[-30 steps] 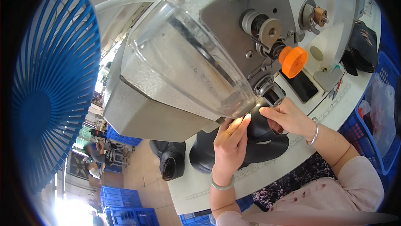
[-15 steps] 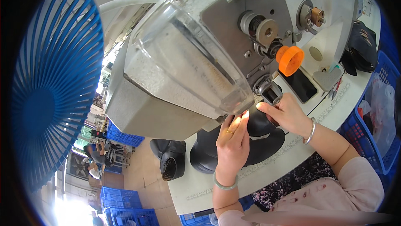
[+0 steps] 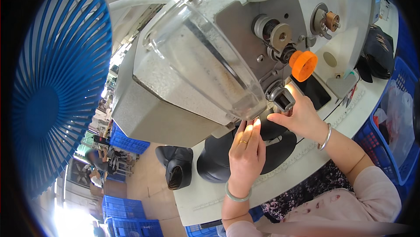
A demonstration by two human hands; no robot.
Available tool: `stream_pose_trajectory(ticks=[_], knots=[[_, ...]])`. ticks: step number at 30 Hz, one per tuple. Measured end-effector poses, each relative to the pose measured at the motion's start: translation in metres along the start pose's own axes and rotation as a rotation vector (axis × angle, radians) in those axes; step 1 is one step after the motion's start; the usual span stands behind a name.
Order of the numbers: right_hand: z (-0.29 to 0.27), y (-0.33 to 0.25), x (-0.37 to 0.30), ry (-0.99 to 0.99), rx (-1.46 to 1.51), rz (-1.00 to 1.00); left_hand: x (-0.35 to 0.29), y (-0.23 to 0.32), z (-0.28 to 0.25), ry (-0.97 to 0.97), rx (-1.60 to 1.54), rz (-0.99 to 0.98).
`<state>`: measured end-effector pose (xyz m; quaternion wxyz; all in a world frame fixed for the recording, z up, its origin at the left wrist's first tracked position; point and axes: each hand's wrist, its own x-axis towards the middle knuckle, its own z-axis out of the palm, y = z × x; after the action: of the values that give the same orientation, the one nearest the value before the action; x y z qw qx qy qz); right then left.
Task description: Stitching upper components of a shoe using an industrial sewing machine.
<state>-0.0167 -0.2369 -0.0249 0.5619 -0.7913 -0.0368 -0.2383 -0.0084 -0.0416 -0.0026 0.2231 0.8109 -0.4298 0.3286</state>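
Note:
A black leather shoe upper lies curved on the white machine bed, under the head of a large grey sewing machine. My left hand rests on the leather with its fingers stretched out side by side, the fingertips lit beneath the machine's clear cover. Just right of the needle area is my right hand. Its thumb reaches over the leather's far part, and its forefinger stands apart, raised beside the metal needle parts. The other right fingers are partly hidden. The stitching point itself is covered by the machine.
Another black shoe piece sits at the table's left edge. An orange knob juts from the machine. Behind my right hand lie a dark phone and scissors. A blue fan stands left; a blue basket is at right.
My right hand has shifted up slightly, and its forefinger has spread away from the thumb toward the needle parts. My left hand stays flat on the leather, moved slightly. The view has shifted slightly.

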Motion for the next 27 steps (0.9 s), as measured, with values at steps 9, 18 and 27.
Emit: stream_pose_trajectory(ticks=[9, 18, 27], knots=[[-0.008, 0.004, 0.015, -0.119, -0.019, 0.007, 0.001, 0.009, 0.005, -0.002, 0.154, -0.007], [-0.013, 0.004, 0.028, -0.222, 0.014, 0.008, 0.001, 0.013, 0.008, -0.009, 0.271, -0.008], [-0.016, -0.006, 0.034, -0.184, 0.042, -0.064, 0.001, 0.016, 0.008, 0.004, 0.277, -0.034]])
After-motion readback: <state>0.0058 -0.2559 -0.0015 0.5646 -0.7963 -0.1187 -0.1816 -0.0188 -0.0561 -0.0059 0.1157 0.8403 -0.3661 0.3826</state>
